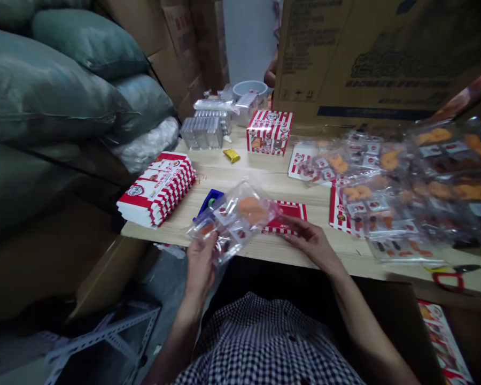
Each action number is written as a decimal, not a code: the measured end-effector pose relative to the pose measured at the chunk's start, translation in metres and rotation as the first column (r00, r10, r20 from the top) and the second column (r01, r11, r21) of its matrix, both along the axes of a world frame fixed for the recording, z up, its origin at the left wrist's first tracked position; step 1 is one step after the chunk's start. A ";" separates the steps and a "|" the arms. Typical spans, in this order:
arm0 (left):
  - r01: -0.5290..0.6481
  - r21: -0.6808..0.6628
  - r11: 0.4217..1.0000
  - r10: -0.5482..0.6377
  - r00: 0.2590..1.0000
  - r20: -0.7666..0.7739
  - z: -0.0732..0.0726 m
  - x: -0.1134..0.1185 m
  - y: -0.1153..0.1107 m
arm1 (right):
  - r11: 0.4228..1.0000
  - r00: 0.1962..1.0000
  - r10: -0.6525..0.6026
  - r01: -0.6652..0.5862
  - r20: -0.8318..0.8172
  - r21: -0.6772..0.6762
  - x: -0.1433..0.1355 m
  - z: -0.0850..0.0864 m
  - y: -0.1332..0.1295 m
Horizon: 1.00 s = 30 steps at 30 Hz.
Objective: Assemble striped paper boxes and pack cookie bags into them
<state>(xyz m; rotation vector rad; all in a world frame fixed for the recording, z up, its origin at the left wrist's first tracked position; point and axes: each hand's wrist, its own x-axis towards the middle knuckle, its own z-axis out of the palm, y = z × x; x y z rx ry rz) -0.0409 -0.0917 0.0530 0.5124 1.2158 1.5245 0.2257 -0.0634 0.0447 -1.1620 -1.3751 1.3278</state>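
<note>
The left hand [200,266] is closed on the near left corner of a clear plastic bag [251,209], its thumb lying over the film. Most of the bag reaches up and to the right from that grip, tilted above the near edge of the table [224,174], with an orange piece showing inside. The right hand [313,240] comes in from the other side, thumb and fingers slightly parted, their tips at the bag's right end (whether they pinch the film or only touch it, I cannot tell). Behind those fingertips lies a red card [285,214], partly covered by the bag. A blue holder [208,203] sits just beyond the bag's left end, near the stack of flat boxes [160,187]. More filled bags [425,184] lie heaped on the right, well apart from both hands.
</note>
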 end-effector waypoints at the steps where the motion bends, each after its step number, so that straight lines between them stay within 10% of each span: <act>1: -0.058 0.026 0.998 0.060 0.994 -0.095 -0.002 -0.014 0.003 | 0.993 0.978 0.013 -0.036 0.206 0.110 0.009 -0.002 0.013; 4: -0.205 0.062 0.977 0.213 0.908 -0.362 -0.014 -0.042 0.009 | 0.951 0.720 0.061 -0.251 0.691 0.178 0.016 -0.019 0.054; 8: -0.212 0.038 0.977 0.204 0.856 -0.475 -0.030 -0.047 0.013 | 0.913 0.405 0.162 -0.407 0.900 0.019 0.001 -0.053 0.087; 23: 0.342 -0.225 0.912 -0.396 0.876 -0.276 -0.044 -0.062 0.003 | 0.862 0.455 0.105 -0.485 0.884 0.148 0.016 -0.075 0.033; 30: 0.434 -0.214 0.875 -0.474 0.859 -0.196 -0.042 -0.064 0.009 | 0.848 0.454 0.133 -0.512 0.881 0.135 0.020 -0.071 0.030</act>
